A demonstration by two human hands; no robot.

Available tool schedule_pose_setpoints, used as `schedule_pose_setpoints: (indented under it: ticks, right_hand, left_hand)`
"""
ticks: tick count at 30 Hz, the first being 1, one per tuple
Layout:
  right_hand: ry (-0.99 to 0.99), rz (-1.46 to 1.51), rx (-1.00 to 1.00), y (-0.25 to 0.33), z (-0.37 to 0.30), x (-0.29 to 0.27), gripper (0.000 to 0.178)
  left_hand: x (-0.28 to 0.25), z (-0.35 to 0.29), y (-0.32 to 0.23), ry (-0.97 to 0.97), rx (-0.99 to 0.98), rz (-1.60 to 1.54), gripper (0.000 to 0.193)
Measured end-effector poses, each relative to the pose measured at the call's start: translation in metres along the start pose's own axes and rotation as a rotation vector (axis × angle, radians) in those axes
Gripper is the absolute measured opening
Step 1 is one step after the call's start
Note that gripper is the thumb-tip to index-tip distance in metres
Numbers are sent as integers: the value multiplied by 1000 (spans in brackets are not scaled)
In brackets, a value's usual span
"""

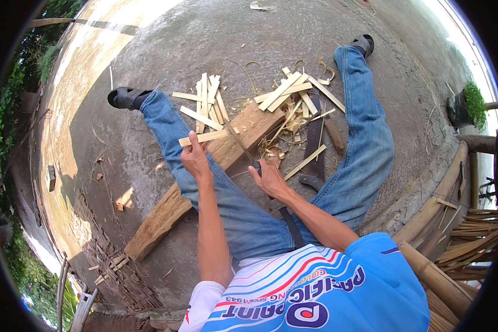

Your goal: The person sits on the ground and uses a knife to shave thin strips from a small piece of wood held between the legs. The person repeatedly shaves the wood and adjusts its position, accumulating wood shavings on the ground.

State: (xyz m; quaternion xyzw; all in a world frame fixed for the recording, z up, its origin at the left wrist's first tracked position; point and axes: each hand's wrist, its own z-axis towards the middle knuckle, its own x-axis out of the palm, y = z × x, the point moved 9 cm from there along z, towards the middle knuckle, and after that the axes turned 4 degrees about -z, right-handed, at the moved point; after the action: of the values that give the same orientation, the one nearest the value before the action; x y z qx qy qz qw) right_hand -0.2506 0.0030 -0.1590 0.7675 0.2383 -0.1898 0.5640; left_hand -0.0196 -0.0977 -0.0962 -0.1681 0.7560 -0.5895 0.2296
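Pinched in my left hand (pixel 196 157) is a short pale wooden strip (pixel 209 136), which lies across the top of a thick wooden beam (pixel 166 214). My right hand (pixel 271 181) is closed round the dark handle of a knife (pixel 241 144). Its narrow blade slants up and left, and the tip reaches the strip's right end. Beyond my hands, split strips lie in a left pile (pixel 205 102) and a right pile (pixel 285 91). Curled shavings (pixel 285 133) are scattered beside the beam, and a single longer strip (pixel 305 162) rests near my right hand.
A large dark blade (pixel 315 130) with a curved handle (pixel 311 181) lies by my right thigh, next to a brown wood piece (pixel 335 137). My jeans-clad legs (pixel 365 127) spread either side on the concrete ground. Bamboo poles (pixel 434 279) and a potted plant (pixel 473 105) stand right.
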Motion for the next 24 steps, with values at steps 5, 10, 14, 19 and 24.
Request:
schedule_pose_setpoints:
  ticks: [5, 10, 14, 19, 24]
  right_hand:
    - [44, 63, 15, -7, 1, 3, 50]
    - [74, 262, -140, 57, -16, -7, 40]
    - [44, 362, 1, 27, -9, 13, 38]
    - [4, 285, -65, 33, -15, 9, 40]
    - [4, 241, -16, 15, -11, 9, 42]
  left_hand:
    - [3, 10, -14, 71, 257, 335, 46]
    - [12, -16, -26, -5, 346, 290, 51]
    - [14, -20, -18, 13, 241, 97, 48]
    - [11, -15, -2, 80, 156, -79, 42]
    - [7, -13, 2, 73, 127, -74, 42]
